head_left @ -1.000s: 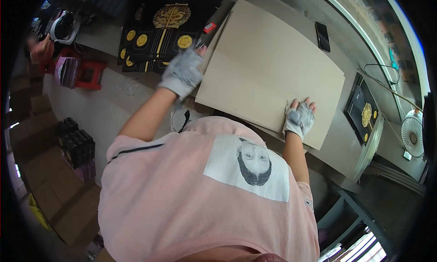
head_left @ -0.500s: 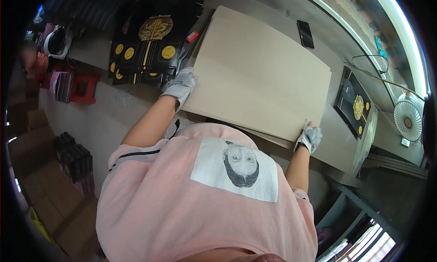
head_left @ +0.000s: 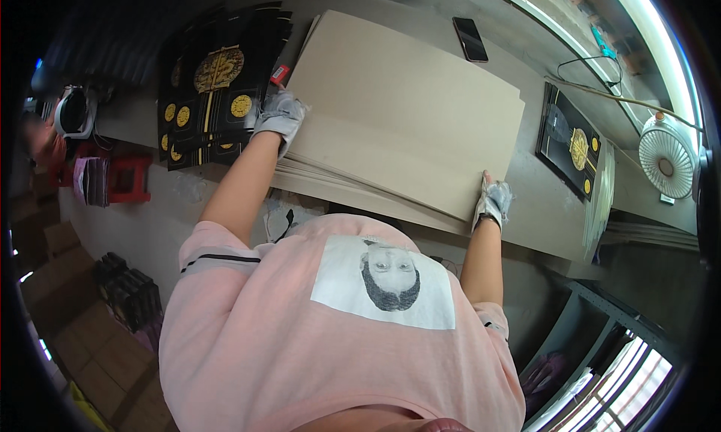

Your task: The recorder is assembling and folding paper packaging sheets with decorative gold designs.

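Observation:
A stack of large beige cardboard sheets [head_left: 405,105] lies on the table in front of me, turned slightly. My left hand [head_left: 281,117], in a pale work glove, grips the stack's left edge. The near right corner is held by my gloved right hand [head_left: 493,201], with a bare thumb showing over the top face. How many sheets are between the fingers is hidden. Along the near left side, the edges of lower sheets [head_left: 323,180] stick out from under the upper ones. Close to my left hand lie black printed sheets [head_left: 214,105] with gold designs, overlapping, and a small red object [head_left: 280,74].
A black phone [head_left: 470,39] lies beyond the cardboard. To the right are more black-and-gold sheets [head_left: 572,143], a white fan [head_left: 667,162] and a cable [head_left: 623,102]. At left stands a red stool [head_left: 129,178], with black bundles [head_left: 128,293] lower down.
The view has shifted, moving most things left in the picture. Both hands have moved slightly away from me with the upper sheets, and more lower edges show at the near left.

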`<action>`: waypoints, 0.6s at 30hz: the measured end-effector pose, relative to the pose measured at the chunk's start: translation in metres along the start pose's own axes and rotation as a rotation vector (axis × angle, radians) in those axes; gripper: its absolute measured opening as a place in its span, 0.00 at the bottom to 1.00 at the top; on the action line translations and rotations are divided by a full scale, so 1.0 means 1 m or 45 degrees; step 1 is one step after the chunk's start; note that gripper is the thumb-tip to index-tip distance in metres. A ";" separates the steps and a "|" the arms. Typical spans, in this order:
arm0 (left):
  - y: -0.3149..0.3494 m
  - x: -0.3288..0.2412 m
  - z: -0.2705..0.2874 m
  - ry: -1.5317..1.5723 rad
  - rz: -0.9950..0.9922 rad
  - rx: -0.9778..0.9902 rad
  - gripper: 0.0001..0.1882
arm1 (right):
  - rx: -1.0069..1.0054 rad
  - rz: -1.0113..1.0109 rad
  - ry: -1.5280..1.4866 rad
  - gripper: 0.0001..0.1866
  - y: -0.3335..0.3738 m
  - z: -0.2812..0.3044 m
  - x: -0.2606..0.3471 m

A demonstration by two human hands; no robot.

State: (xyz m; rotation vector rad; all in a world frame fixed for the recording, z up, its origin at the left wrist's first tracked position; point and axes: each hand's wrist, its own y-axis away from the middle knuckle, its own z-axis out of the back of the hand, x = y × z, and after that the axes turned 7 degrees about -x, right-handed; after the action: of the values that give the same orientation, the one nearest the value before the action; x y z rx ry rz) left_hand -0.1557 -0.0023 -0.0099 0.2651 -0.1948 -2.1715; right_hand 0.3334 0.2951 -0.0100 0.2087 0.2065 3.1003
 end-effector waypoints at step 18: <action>0.079 0.012 -0.006 0.206 0.034 -0.145 0.45 | -0.482 0.505 0.126 0.38 0.026 0.022 0.030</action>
State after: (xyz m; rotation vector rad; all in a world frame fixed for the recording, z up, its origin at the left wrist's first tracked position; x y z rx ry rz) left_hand -0.0983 -0.0577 0.0016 0.3688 0.0166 -2.1150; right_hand 0.3059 0.2731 0.0188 0.0935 -0.4771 3.4542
